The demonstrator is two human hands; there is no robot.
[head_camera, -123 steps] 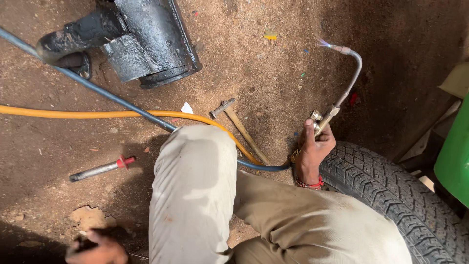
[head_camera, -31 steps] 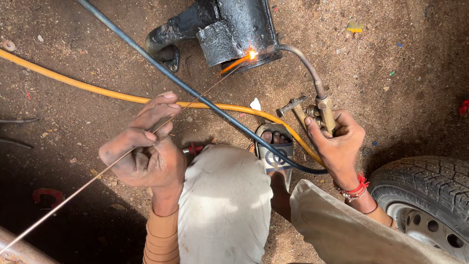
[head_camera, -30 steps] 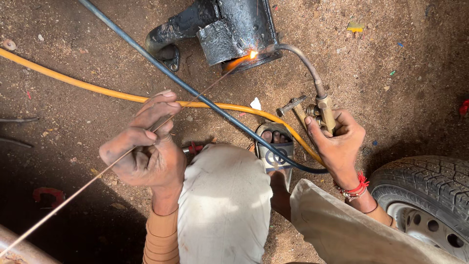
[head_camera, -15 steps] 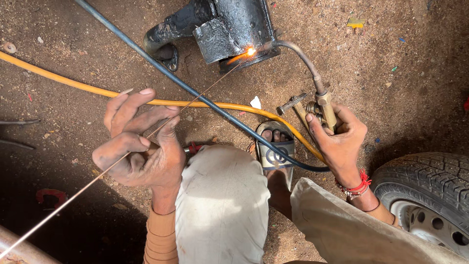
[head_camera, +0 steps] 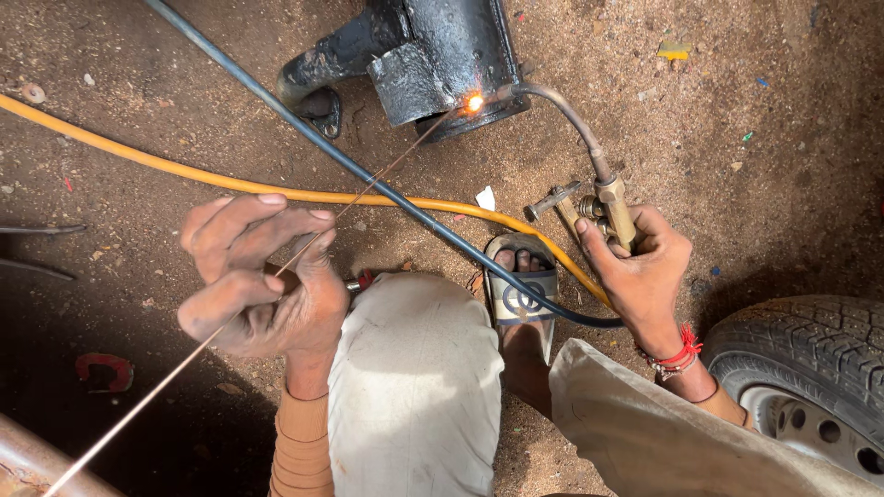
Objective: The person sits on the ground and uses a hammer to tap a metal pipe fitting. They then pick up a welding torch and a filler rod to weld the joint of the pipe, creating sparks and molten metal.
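Squatting over the dirt floor (head_camera: 138,110), the person works on a black metal casting (head_camera: 433,55) lying at top centre; everything else is placed relative to that casting. Biggest item after it is the tyre (head_camera: 810,359), well apart, lower right of the casting, w/ part of its rim showing. A yellow hose (head_camera: 184,170) runs across the floor below the casting, left to right, & a dark blue hose (head_camera: 304,138) crosses over it diagonally, passing just beside the casting's left lug toward the person's foot. The foot sits in a grey sandal (head_camera: 518,299) directly below the casting, betw. the two hoses. Right hand (head_camera: 640,271), below-right of the casting, is wrapped tight around the brass torch (head_camera: 612,207), whose curved neck reaches up to the casting's lower edge, where the flame (head_camera: 473,102) glows orange against the metal. Left hand (head_camera: 262,285), lower left of the casting, pinches a thin filler rod (head_camera: 368,189) betw. thumb & fingers, other fingers half spread; the rod's tip meets the casting at the flame, its tail runs off to bottom left. A small red-handled tool (head_camera: 362,281) peeks out beside the left hand, mostly hidden. A red horseshoe-shaped bit (head_camera: 103,370) lies far lower left of the casting.
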